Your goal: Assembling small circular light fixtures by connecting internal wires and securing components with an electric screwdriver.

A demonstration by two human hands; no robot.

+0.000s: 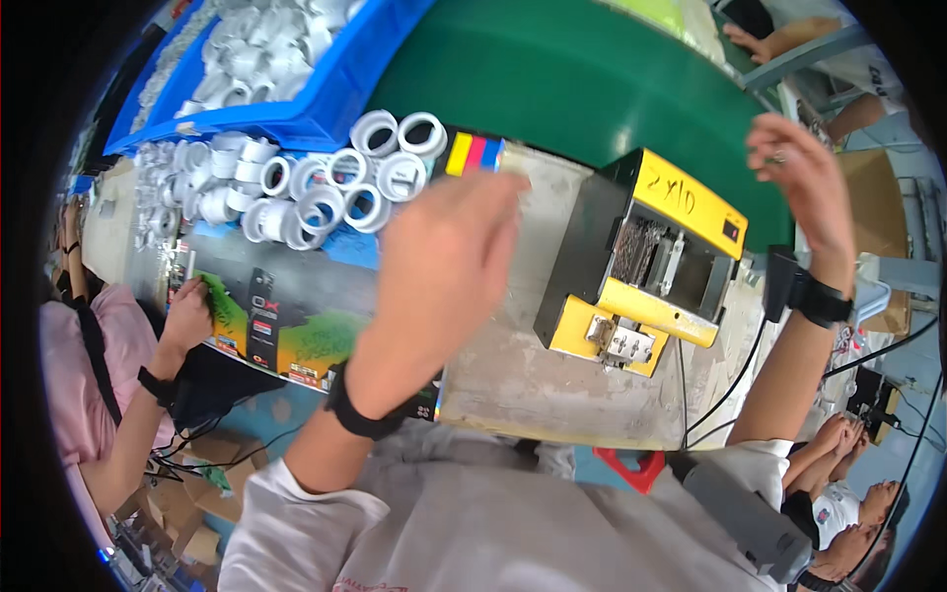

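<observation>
At my bench, seen from above: my left hand (444,261) hangs in the air, fingers loosely spread and blurred, pinching nothing that I can make out. It sits just left of the black-and-yellow box-shaped machine (641,261), my landmark here, over the bare grey worktop (513,365). My right hand (804,183) is raised above and to the right of the machine, open, palm turned inward, empty as far as I can tell. A black band wraps each wrist.

Left of the machine, beyond my left hand, lies a loose heap of white plastic ring-shaped fittings (340,183), resting on a flattened printed cardboard sheet (286,316). The rings are near my left fingertips but not touching them, and well apart from my right hand. Farther left and behind stands a blue plastic crate (326,104) filled with more white fittings. Behind the machine runs a green conveyor belt (582,79).

A judgement: the reach would go best with the left hand coming down squarely over one ring at the heap's near edge, so the neighbours stay put.

A co-worker's hand (187,316) rests on the sheet's far-left edge.
</observation>
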